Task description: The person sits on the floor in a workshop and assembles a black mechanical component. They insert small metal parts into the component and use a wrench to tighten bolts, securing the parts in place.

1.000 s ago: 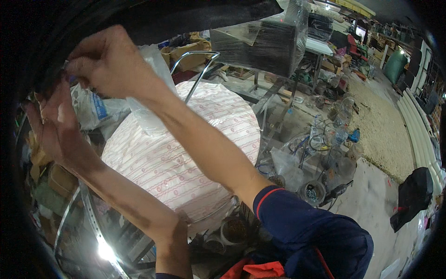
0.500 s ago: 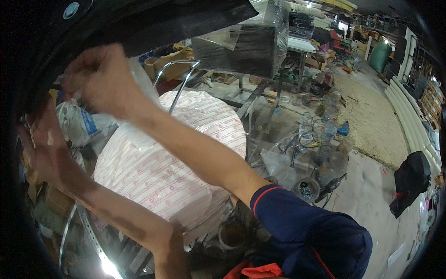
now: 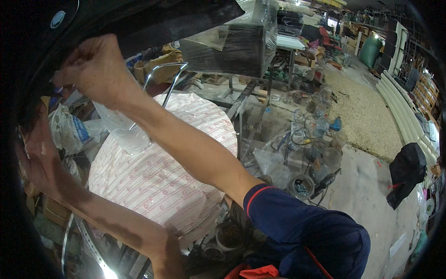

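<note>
A black, sheet-like piece (image 3: pixel 186 28) with a round metal fitting (image 3: pixel 58 19) spans the upper left above my hands. My right hand (image 3: pixel 95 67) is raised to its underside, fingers curled together; whatever they grip is lost in shadow. Lower, at the far left, my left hand (image 3: pixel 39 158) is lifted beside the same dark piece, its fingers mostly hidden in the dark rim. Beneath my right forearm lies a round seat-like top (image 3: pixel 162 176) wrapped in white sheet with pink print. Clear plastic film (image 3: pixel 123 130) hangs over its far-left side, below my right wrist.
A bent chrome tube (image 3: pixel 167 69) rises behind the round top. Beyond stands a black block in clear wrap (image 3: pixel 227 49) on a metal frame. Tubs of small hardware (image 3: pixel 301 186), a power tool (image 3: pixel 327 179) and plastic bottles crowd the floor. A black padded piece (image 3: pixel 406 172) lies at right.
The view has shifted slightly, so the surroundings sit further left. My right hand has moved a little up and left, and its blur has lessened. My left hand stays low beside the dark piece.
</note>
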`<state>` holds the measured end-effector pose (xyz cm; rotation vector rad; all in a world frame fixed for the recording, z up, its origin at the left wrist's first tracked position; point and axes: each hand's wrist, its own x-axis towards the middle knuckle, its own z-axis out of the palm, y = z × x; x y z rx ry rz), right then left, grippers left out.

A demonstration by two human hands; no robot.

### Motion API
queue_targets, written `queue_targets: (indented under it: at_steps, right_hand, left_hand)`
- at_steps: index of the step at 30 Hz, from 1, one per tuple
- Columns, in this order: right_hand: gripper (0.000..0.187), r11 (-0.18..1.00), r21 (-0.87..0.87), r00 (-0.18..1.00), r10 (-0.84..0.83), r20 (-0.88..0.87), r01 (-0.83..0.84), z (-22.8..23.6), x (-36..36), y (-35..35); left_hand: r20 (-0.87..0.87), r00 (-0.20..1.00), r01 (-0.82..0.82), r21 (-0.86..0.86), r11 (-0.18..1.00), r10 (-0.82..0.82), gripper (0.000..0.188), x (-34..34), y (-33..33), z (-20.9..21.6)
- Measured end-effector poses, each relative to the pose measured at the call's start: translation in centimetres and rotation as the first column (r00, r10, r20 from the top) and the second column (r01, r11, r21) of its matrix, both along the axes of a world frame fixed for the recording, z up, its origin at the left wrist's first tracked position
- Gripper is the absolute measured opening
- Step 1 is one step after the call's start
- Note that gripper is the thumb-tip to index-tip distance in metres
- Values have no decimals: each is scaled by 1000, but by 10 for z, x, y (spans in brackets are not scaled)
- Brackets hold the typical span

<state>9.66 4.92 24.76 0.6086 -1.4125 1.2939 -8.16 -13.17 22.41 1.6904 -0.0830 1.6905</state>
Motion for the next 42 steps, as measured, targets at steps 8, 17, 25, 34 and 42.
queue_targets:
  at_steps: [8, 17, 25, 34, 42]
  right_hand:
    - [11, 994, -23, 991, 103, -82, -105, 12, -3, 17]
    - [12, 985, -171, 999, 19, -41, -26, -24, -12, 10]
    - [8, 991, -104, 994, 93, 55, -87, -8, 2, 7]
    - [17, 985, 165, 959, -3, 285, -46, 1, 10, 6]
    - [22, 931, 337, 937, 14, 350, -140, 1, 26, 5]
  left_hand:
    - [-75, 962, 272, 157, 949, -263, 61, 16, 30, 0]
    - [329, 943, -19, 168, 986, -38, 44, 17, 48, -6]
    - [504, 863, -179, 268, 947, 20, 32, 59, 69, 0]
    - [438, 899, -147, 289, 946, 6, 30, 48, 77, 6]
    - [290, 938, -260, 232, 937, 188, 25, -20, 96, 11]
